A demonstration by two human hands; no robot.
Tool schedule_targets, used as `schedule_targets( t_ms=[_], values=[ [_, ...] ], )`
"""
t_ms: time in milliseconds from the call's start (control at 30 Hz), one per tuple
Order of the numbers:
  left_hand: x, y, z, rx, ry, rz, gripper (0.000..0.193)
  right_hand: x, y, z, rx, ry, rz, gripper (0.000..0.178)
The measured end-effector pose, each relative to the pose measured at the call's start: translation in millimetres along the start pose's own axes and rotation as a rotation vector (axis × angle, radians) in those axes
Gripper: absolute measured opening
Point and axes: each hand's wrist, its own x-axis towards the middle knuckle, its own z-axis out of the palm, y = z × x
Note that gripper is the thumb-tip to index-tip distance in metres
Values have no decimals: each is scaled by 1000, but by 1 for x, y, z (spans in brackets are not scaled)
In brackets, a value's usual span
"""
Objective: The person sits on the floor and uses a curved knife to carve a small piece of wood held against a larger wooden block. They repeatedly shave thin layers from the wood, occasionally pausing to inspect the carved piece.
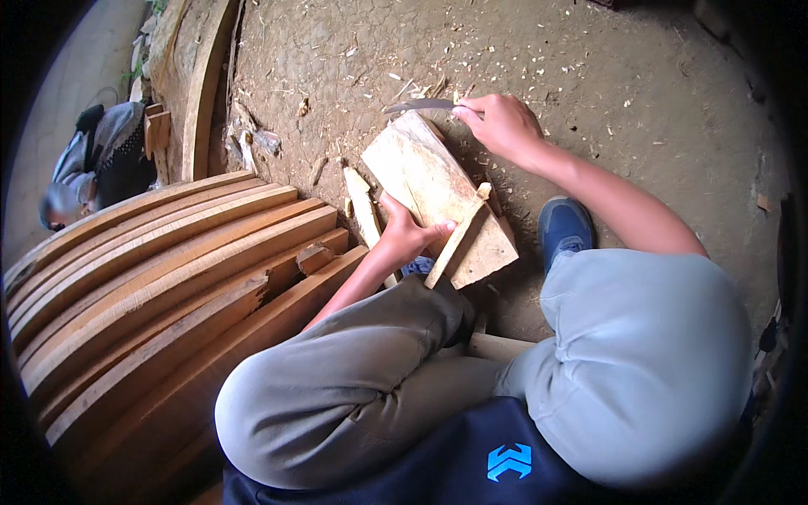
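A pale, rough-cut wooden block (423,168) stands tilted between my feet. My left hand (404,235) grips its left edge, thumb on the upper face and fingers partly hidden. The thumb tip meets a narrow wooden stick (459,242), which lies slantwise across the block's near end. Beyond the block's far end, my right hand (502,126) is closed around the right end of a dark curved blade (423,105). The blade points left, just above the block's far edge; any handle is hidden in my fingers.
Several stacked planks (194,244) fill the left side. A split wood piece (362,204) lies beside the block. Wood chips litter the dirt floor (627,109). My blue shoe (565,229) is right of the block. Another person (105,156) is at far left.
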Motion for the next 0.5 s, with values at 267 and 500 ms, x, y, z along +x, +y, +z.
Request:
schedule_targets(
  t_ms=[267,500],
  values=[
    [-3,0,1,-4,36,60,102,-33,21,-32,170,112,-41,30],
    [-1,-6,-2,50,30,29,106,-89,30,-32,61,-7,-55,25]
  ],
)
